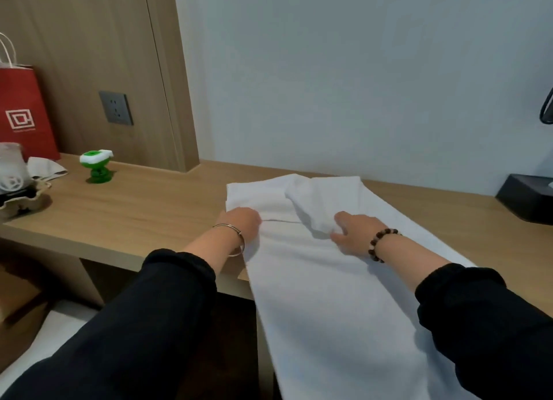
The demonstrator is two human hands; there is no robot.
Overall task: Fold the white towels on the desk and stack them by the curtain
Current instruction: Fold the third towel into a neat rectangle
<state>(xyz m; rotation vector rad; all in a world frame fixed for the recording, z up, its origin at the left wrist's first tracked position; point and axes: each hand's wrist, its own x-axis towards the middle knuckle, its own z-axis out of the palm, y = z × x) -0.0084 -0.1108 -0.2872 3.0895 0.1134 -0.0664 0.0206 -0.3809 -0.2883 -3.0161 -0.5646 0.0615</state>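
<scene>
Pale wood desk [134, 217] runs along a blue-grey wall, with a wood panel at left carrying a grey socket [116, 108].

- White towel [314, 280]: spread lengthwise on the desk, right of centre. Its far end lies near the wall and its near end hangs over the front edge toward you. The far right part is turned back over itself in a loose fold.
- Your left hand [239, 221]: sits at the towel's left edge, knuckles up. The fingers are tucked under and hidden, so you cannot tell whether they grip the cloth. A thin crease runs from this hand across the towel.
- Your right hand [351, 232]: thumb and fingers are closed round the lower tip of the turned-back fold, pinching it.
- Wrists: silver bangle [236, 239] on the left, bead bracelet [380, 245] on the right. Black sleeves on both arms.
- Far left of the desk: red paper bag [24, 112] standing against the panel, and a clear cup [12, 166] in a pulp tray. A small green-and-white object [97, 166] stands nearby, well apart from the towel.
- Right edge: black box [526, 199] by the wall, near the towel but not touching it.
</scene>
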